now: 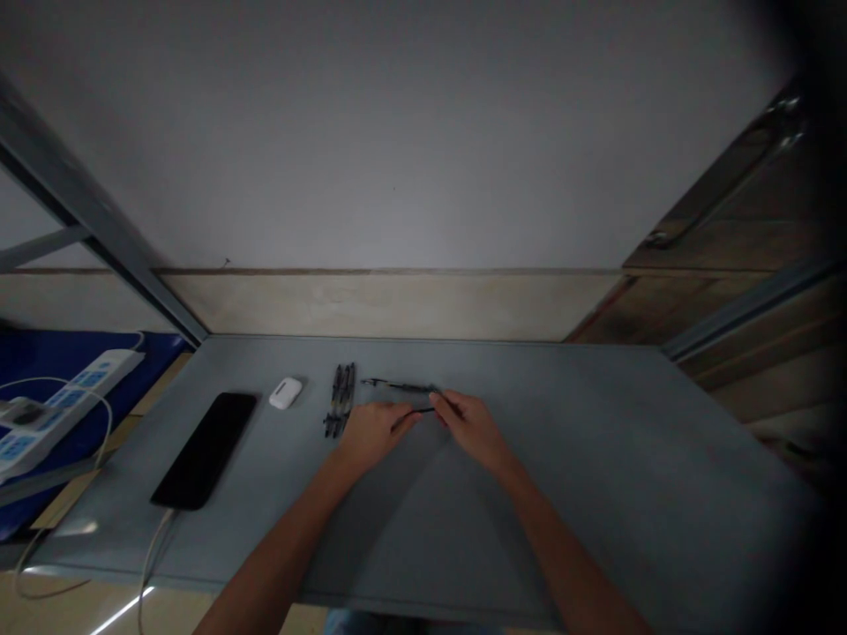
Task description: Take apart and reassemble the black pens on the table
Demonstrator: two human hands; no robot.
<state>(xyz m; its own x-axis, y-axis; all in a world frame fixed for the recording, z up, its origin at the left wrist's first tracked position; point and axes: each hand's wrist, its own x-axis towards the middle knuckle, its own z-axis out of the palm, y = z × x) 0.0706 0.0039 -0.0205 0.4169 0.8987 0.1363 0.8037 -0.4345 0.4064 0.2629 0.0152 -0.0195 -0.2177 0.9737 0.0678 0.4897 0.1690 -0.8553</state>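
My left hand (371,434) and my right hand (473,429) come together over the middle of the grey table (423,538). Between their fingertips runs a thin black pen (424,410), pinched at both ends; the fingers cover much of it. Just beyond my hands a second dark pen (400,385) lies sideways, its right end close to my right fingers. Several clear-and-black pens (341,392) lie side by side to the left of my left hand, their near ends close to it.
A black phone (205,451) with a white cable (153,547) lies at the table's left, near a white earbud case (286,393). Past the left edge is a white power strip (70,410) on a blue surface. A wall (397,304) closes the back; metal posts (142,282) flank the table.
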